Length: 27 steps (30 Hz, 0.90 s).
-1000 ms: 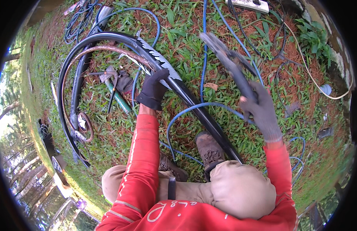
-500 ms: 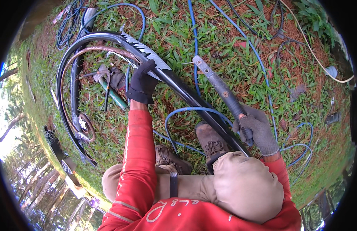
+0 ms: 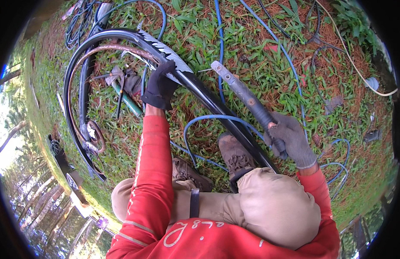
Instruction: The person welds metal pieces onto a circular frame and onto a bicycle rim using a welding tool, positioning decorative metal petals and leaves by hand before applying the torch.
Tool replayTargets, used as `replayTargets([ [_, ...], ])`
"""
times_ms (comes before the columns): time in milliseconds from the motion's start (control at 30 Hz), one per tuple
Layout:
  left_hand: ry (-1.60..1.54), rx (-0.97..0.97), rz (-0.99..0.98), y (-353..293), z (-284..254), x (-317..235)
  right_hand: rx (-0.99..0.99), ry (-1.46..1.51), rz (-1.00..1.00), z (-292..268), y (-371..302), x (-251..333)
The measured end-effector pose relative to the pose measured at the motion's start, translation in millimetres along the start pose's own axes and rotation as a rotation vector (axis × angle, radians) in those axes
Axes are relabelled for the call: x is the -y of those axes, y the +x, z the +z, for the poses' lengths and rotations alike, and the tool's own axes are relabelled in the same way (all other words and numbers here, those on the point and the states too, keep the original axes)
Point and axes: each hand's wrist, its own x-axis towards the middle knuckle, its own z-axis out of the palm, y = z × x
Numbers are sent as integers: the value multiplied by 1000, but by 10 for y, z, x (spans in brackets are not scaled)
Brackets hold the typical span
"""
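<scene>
My left hand [image 3: 160, 86], in a black glove, is closed around a long black curved metal pipe [image 3: 208, 98] where a jagged silver metal strip [image 3: 167, 54] runs along it. The pipe arcs around at the upper left; its lower end passes over my boot and by my knee. My right hand [image 3: 291, 139], in a grey glove, grips a grey stick-shaped tool [image 3: 245, 96] with a dark ribbed handle. A thin short rod sticks out sideways from the tool's tip, apart from the pipe. A brown rusty curved bar [image 3: 116, 48] follows the inside of the arc.
Blue cable [image 3: 220, 43] loops over the grass and across the pipe. A coil of blue cable [image 3: 74, 32] lies at the upper left, near a green tube [image 3: 130, 103] and pliers-like tool [image 3: 119, 84]. My brown boots [image 3: 234, 151] stand under the pipe. A white cable [image 3: 344, 49] runs at right.
The pipe and my left hand shift slightly upward in the picture. My right hand and the tool tilt a little and shift slightly, the tip going left. Both hands keep their hold.
</scene>
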Motion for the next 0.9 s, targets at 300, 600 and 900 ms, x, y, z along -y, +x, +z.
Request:
replayTargets([
  [300,-15,59,-40,56,67,-32,54,-80,-57,-127,103,-53],
  [600,272,101,168,262,-232,-85,33,-39,-114,-111,124,-85],
  [900,-51,70,-100,150,83,-101,58,-222,-157,-196,115,12],
])
